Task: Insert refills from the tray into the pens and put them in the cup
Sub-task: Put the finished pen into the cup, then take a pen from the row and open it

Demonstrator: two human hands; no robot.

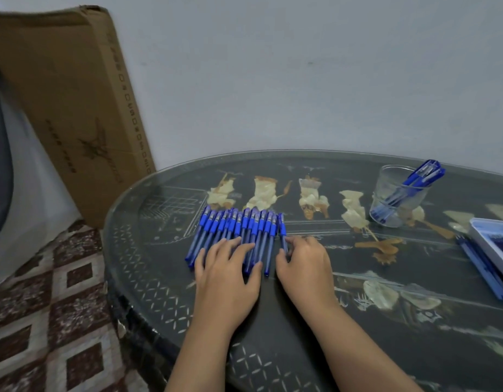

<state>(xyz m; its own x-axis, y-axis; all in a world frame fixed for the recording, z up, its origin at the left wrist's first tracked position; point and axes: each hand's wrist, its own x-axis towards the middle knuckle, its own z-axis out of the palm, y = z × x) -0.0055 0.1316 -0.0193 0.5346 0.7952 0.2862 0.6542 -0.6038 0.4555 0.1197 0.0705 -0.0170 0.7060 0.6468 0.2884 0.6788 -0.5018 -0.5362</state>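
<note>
A row of several blue capped pens [234,230] lies side by side on the dark glass-topped table [301,321]. My left hand [227,274] rests flat on the lower ends of the row, fingers spread. My right hand [304,264] sits just right of the row, and its thumb and fingers pinch the rightmost pen [282,230]. A clear plastic cup [397,195] at the back right holds a few blue pens. A white tray [492,244] with dark blue refills pokes in at the right edge, and several loose blue refills [483,271] lie beside it.
A tall cardboard box [66,108] leans against the wall at the back left. Left of the table lies a patterned brown and white floor [46,306]. The table's round edge curves close to my forearms.
</note>
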